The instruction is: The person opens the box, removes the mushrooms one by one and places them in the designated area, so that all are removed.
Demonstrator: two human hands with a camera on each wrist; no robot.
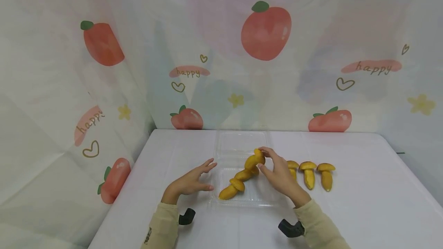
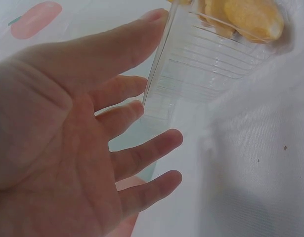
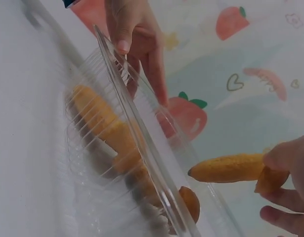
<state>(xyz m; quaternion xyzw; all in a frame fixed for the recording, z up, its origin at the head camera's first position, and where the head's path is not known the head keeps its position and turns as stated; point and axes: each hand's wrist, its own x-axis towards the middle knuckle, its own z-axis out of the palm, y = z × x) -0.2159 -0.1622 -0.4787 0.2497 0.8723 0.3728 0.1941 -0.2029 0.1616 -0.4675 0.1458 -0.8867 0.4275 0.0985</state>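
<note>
My right hand [image 1: 281, 175] pinches a yellow toy mushroom [image 3: 226, 168] by its brown-yellow cap, between thumb and fingers. In the right wrist view its stem points toward the clear plastic box [image 3: 156, 168], above the rim. Two more mushrooms lie inside the box, end to end on a slant; the nearer one [image 1: 228, 192] is at the front left. My left hand [image 1: 188, 181] is at the box's left side, fingers spread and fairly straight. In the left wrist view, the thumb and some fingertips [image 2: 137, 106] are right at the box's edge.
Three yellow mushrooms stand in a row right of the box; the leftmost [image 1: 292, 165] is partly behind my right hand, then a middle one [image 1: 309, 176] and a right one [image 1: 326, 178]. The open lid [image 1: 242, 141] lies behind the box. A printed cloth [image 1: 221, 49] backs the white table [image 1: 373, 203].
</note>
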